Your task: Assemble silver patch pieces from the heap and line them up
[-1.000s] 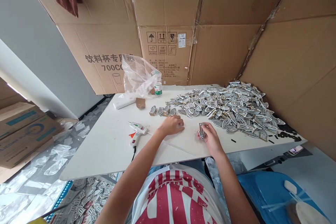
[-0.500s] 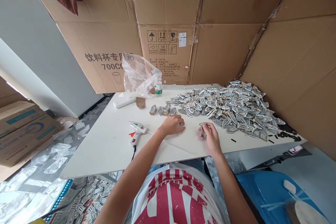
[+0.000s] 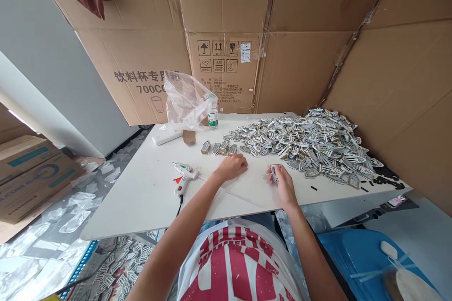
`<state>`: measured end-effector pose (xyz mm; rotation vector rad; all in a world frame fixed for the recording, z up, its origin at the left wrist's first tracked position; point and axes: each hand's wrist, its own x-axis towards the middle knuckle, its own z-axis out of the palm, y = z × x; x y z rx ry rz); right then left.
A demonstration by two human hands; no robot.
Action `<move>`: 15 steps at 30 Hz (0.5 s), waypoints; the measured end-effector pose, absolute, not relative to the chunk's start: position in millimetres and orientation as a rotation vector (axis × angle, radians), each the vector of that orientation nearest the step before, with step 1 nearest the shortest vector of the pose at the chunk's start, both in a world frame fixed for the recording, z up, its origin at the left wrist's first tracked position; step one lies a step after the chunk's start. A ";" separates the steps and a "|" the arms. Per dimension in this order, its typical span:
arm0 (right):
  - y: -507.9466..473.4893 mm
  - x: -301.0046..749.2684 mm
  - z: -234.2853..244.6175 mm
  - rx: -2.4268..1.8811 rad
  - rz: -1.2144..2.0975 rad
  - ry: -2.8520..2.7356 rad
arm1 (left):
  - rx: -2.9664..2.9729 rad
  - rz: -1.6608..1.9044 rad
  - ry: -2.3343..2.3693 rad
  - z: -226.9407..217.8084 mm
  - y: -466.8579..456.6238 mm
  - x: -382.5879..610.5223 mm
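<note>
My right hand (image 3: 284,185) is closed around a small flat piece (image 3: 274,174) with a rounded end and dark-and-silver stripes, held above the table. To its left, my left hand (image 3: 231,166) rests low at the table with its fingers curled in. Whatever those fingers may pinch is hidden or too small to make out. Just beyond the left hand stand several small stacks of similar pieces (image 3: 223,148). A white glue gun (image 3: 185,178) with an orange trigger lies left of my left forearm.
A large heap of striped pieces (image 3: 310,143) covers the table's back right. Small black strips (image 3: 386,181) lie at the right corner. A plastic bag (image 3: 187,103), a bottle (image 3: 213,119) and a brown scrap (image 3: 189,137) stand at the back. Cardboard walls (image 3: 226,4) enclose the table (image 3: 141,197).
The striped piece has turned more upright in my right hand. My left hand's fingers have curled in tighter, with the hand shifting slightly left.
</note>
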<state>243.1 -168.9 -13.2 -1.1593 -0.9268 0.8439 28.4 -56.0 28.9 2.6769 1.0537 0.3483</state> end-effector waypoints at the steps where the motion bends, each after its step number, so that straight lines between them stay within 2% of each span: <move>1: -171.4 243.1 -11.1 -1.160 0.847 -0.954 | 2.669 0.350 1.060 28.4 -55.9 28.4; 10: -227.3 191.8 42.0 -1.158 0.712 -1.871 | 2.633 0.330 1.084 21.6 -53.0 27.6; 15: -239.6 144.8 35.7 -1.119 0.604 -2.159 | 2.641 0.312 1.063 21.0 -52.2 27.4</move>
